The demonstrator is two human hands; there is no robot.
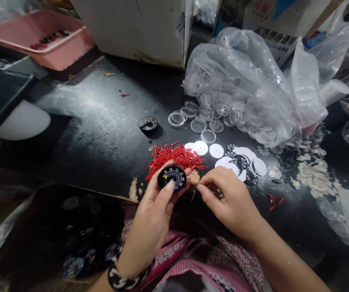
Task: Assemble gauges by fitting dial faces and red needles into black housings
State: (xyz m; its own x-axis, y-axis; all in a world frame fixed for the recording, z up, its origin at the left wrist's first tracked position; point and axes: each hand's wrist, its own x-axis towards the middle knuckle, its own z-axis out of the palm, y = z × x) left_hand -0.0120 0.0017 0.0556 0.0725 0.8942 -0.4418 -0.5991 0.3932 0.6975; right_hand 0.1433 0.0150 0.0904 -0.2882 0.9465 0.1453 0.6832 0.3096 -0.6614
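Note:
My left hand (159,202) is wrapped round a small round gauge (172,178), its black dial with white markings and a yellow patch facing up. The left thumb lies over the dial's lower edge. Just right of the gauge, my right hand (226,194) pinches a thin red pointer (194,183) between thumb and forefinger; only a sliver of it shows. Behind the gauge lies a heap of red pointers (174,158). White discs (216,150) and black printed dials (240,163) overlap beyond my right hand. A black gauge body (148,124) with a brass stem sits farther back.
A clear plastic bag (238,81) spills clear round lenses (198,125) at the back right. Small pale flat parts (311,172) are piled at right, near a few loose red pointers (273,201). A pink bin (61,48) and a large pale box (138,30) stand behind.

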